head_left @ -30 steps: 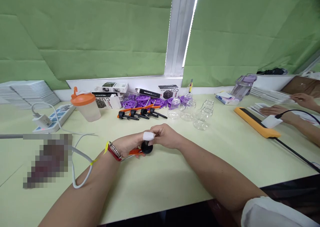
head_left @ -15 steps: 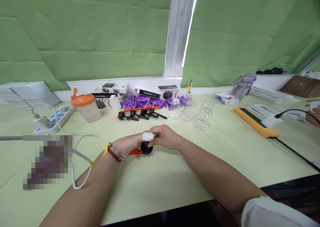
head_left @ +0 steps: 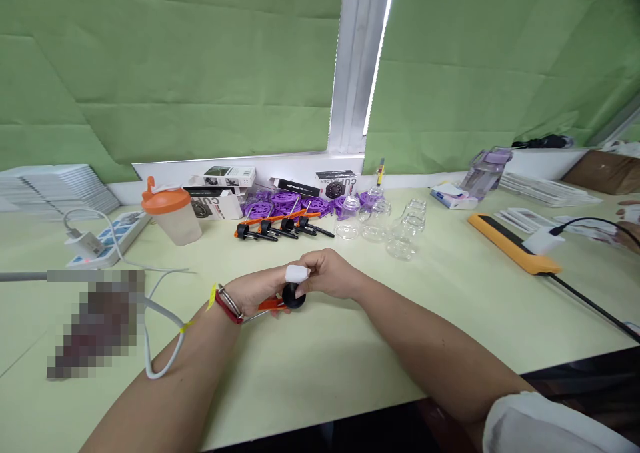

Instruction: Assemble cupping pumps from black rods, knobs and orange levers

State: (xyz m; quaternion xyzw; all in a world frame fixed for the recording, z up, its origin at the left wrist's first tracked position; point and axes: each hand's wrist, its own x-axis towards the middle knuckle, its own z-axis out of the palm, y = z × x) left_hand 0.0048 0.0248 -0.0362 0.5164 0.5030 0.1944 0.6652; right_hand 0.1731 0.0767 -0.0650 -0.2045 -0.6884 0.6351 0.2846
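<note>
Both hands meet over the middle of the table. My left hand (head_left: 263, 288) is closed around an orange piece (head_left: 271, 304) with a thin metal rod sticking out toward my wrist. A white covering (head_left: 297, 274) wraps its thumb. Beside the orange piece sits a round black cup-shaped part (head_left: 294, 298), apparently joined to it. My right hand (head_left: 327, 273) is closed, its thumb against the black part; its other fingertips are mostly hidden. Behind the hands lie several similar black cup-shaped parts (head_left: 267, 227) with rods and orange pieces.
Purple wheel-like parts (head_left: 286, 203) and cup holder boxes (head_left: 336, 185) lie along the wall. Clear plastic pieces (head_left: 401, 248) stand right of them. An orange-lidded cup (head_left: 177, 221) and white power strip (head_left: 113, 240) are left; an orange-black power strip (head_left: 515, 245) is right. A white cable (head_left: 146, 333) crosses near my left forearm.
Both hands keep their hold with almost no movement. At the far right edge, another person's hand has shifted slightly.
</note>
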